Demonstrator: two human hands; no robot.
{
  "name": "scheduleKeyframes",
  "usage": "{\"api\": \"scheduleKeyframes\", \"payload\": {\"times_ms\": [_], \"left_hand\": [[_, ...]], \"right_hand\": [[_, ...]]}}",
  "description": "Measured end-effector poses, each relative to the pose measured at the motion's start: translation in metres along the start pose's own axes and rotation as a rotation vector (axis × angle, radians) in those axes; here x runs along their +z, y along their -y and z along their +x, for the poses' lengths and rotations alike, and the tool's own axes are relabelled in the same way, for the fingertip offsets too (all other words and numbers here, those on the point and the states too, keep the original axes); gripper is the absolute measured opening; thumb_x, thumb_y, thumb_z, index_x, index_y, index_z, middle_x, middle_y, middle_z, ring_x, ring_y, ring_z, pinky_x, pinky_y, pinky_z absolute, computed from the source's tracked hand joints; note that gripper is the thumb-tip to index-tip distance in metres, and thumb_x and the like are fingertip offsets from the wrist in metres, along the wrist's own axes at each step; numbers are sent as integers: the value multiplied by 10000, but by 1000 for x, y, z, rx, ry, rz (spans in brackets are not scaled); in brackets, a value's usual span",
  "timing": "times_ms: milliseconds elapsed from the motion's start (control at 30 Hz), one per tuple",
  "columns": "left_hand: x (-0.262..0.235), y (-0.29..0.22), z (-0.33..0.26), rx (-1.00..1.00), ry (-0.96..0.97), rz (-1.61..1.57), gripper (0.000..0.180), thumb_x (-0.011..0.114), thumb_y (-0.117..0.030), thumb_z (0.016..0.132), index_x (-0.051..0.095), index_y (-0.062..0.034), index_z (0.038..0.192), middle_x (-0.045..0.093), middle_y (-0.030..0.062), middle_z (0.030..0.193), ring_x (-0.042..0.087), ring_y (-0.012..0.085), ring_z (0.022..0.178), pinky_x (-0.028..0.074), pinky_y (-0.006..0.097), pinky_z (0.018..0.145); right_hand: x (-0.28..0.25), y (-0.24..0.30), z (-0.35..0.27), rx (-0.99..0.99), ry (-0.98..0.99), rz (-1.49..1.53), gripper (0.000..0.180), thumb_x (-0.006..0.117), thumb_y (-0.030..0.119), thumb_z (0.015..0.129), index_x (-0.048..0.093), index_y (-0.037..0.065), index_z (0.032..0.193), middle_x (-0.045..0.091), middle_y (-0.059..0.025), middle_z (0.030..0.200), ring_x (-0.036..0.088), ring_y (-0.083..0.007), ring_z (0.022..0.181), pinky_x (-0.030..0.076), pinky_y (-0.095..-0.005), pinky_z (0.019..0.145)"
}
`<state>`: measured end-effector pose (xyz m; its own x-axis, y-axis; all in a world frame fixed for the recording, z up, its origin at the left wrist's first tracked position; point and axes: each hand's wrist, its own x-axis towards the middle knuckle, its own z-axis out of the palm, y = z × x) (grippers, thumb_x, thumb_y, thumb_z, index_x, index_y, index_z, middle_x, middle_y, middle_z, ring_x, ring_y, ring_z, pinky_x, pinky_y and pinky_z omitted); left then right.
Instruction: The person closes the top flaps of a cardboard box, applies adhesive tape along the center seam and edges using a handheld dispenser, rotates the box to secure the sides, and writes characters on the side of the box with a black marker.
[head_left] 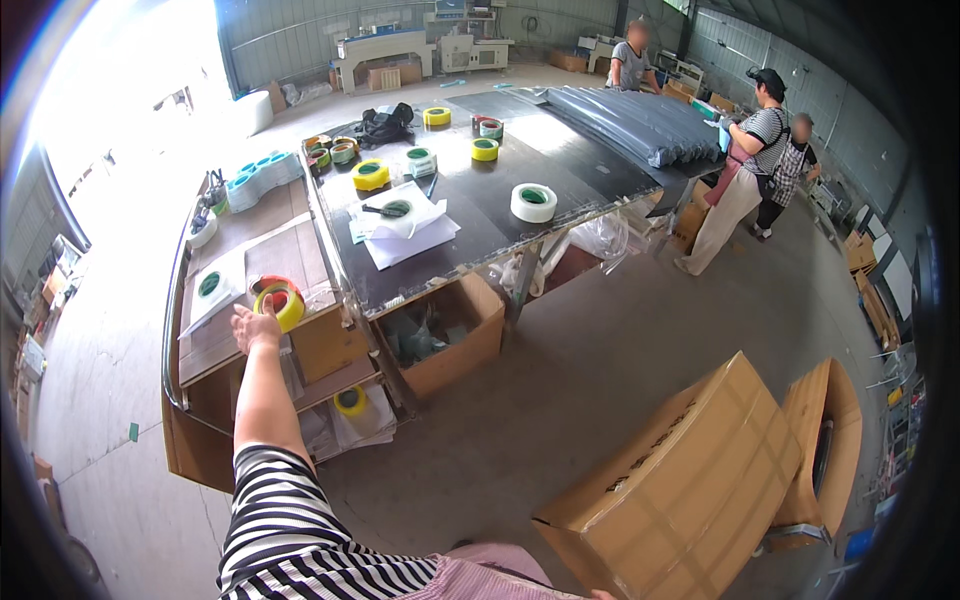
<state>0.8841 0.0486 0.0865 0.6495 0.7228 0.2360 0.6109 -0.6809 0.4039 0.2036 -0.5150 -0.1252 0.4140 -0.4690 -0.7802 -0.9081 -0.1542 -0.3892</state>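
Note:
My left hand (254, 326) reaches out over the near edge of the brown side table (245, 250), fingers apart. Right beside it is a red tape dispenser (277, 284) carrying a yellow tape roll (292, 314). The thumb overlaps the roll's left side; how firmly they touch I cannot tell. Left of the dispenser, a green-cored tape roll (209, 285) lies on white paper (222, 268). Of my right hand (601, 595), only a sliver shows at the lower edge, by a large cardboard box (680, 480); its fingers are hidden.
The dark worktable (470, 210) holds several tape rolls, paper sheets (412, 242), a black cloth bag (385, 125) and stacked grey bags (630, 120). An open carton (455, 345) sits beneath its edge. People (760, 140) stand at the far right.

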Motion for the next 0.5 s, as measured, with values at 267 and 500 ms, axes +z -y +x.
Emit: {"api": "scheduleKeyframes", "payload": {"times_ms": [267, 500], "left_hand": [[-47, -125, 23, 940, 191, 157, 422, 536, -217, 974, 565, -120, 1383, 560, 111, 1422, 452, 257, 1382, 354, 430, 1143], [40, -243, 33, 978, 220, 433, 450, 407, -134, 983, 541, -142, 1413, 460, 85, 1533, 354, 267, 1469, 274, 432, 1211]], "right_hand": [[-45, 162, 68, -278, -91, 92, 682, 763, 411, 827, 534, -42, 1283, 671, -212, 1130, 653, -313, 1046, 506, -435, 919], [-86, 234, 124, -370, -158, 167, 580, 740, 380, 850, 561, -27, 1223, 676, -200, 1078, 656, -308, 989, 515, -442, 867]]}}
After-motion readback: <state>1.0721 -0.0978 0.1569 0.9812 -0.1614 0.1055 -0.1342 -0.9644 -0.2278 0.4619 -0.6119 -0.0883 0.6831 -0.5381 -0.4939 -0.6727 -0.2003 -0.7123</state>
